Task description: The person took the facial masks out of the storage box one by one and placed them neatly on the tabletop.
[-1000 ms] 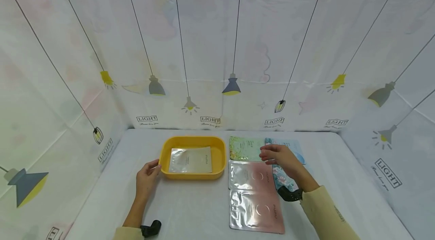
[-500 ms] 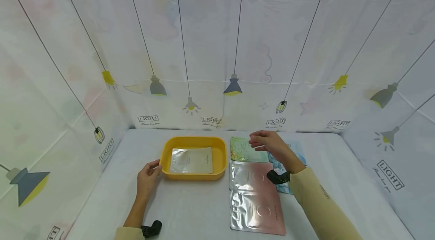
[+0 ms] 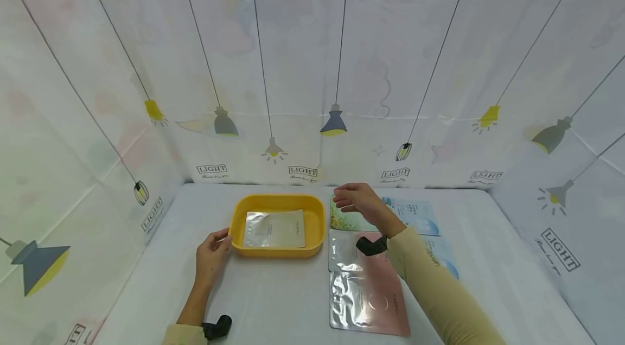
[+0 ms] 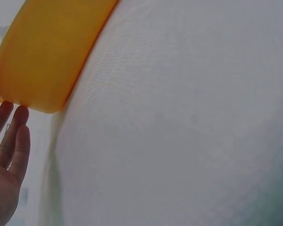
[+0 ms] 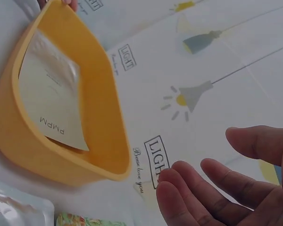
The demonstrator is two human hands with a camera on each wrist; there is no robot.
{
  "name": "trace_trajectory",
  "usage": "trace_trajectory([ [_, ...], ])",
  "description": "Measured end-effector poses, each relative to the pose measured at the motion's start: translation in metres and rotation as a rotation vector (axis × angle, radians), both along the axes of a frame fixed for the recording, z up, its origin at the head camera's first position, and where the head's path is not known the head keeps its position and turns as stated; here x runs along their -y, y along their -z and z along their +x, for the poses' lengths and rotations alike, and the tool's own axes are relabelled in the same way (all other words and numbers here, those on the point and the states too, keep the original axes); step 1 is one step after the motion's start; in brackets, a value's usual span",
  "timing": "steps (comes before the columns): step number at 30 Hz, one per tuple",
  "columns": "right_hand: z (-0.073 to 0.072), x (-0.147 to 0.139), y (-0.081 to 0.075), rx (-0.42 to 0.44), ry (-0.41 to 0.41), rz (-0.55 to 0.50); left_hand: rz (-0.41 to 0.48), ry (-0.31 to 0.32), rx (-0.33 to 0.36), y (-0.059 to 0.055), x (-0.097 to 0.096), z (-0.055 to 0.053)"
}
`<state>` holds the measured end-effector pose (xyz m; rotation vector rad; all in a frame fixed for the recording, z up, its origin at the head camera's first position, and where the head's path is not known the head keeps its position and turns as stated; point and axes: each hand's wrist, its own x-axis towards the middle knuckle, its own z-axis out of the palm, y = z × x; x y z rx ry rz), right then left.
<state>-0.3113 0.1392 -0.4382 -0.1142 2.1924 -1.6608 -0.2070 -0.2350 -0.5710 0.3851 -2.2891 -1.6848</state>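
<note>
My left hand (image 3: 211, 257) is at the left end of a yellow plastic basin (image 3: 318, 236). In the left wrist view its fingers (image 4: 20, 136) are fairly straight, with tips touching the basin's outer wall. A silvery-cream face mask packet (image 3: 274, 229) marked PMPM lies flat inside the basin. My right hand (image 3: 363, 205) hovers over a green flowered packet (image 3: 349, 220) to the right of the basin, partly hiding it. Nothing is in its grasp; the right wrist view shows relaxed fingers with the thumb (image 5: 259, 141) apart from them.
Two pink-and-silver packets (image 3: 368, 301) lie in front of the green one, the farther partly under my right forearm. Blue packets (image 3: 412, 215) lie to their right. A white cloth (image 3: 273, 301) covers the table, and a lamp-printed curtain (image 3: 293, 63) stands behind it.
My right hand has travelled left, from over the blue packets to over the green packet near the basin. My left hand, the basin and the packet inside it stay put.
</note>
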Motion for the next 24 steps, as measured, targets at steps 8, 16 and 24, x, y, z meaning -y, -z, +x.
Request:
trace_trajectory([
  [8, -0.006, 0.037, 0.008, 0.054, 0.011, -0.007, 0.002, -0.003, 0.020, -0.002, 0.000, 0.001],
  [16, -0.005, 0.065, 0.018, 0.065, 0.031, 0.039, 0.012, -0.010, 0.016, -0.001, 0.000, 0.001],
  [24, -0.002, 0.087, 0.029, 0.111, 0.024, 0.091, 0.008, 0.003, 0.023, -0.003, 0.000, 0.001],
])
